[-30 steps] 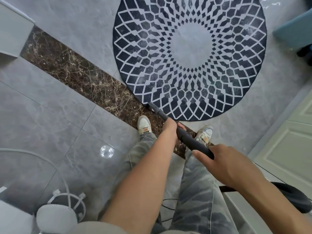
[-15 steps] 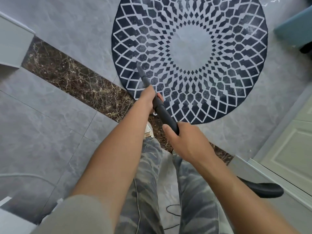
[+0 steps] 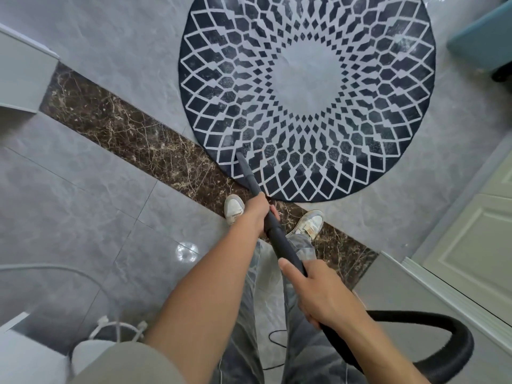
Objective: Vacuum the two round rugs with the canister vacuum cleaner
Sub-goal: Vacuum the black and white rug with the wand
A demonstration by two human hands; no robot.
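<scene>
Nearest, the right grip [image 3: 324, 295] is clamped round the black vacuum wand [image 3: 279, 239], where the ribbed hose [image 3: 443, 353] loops off to the right; farther along, the left grip [image 3: 256, 214] is curled round the same wand; its nozzle tip [image 3: 240, 157] meets the near-left edge of the round rug [image 3: 304, 87], which lies on the grey tiled floor [image 3: 110, 37]

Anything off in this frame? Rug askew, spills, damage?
Nothing damaged or spilled. The rug lies flat, though its dark patches look dusty, worst at the far right edge. A thin cord loops on the floor between the legs: a possible trip hazard.
</scene>
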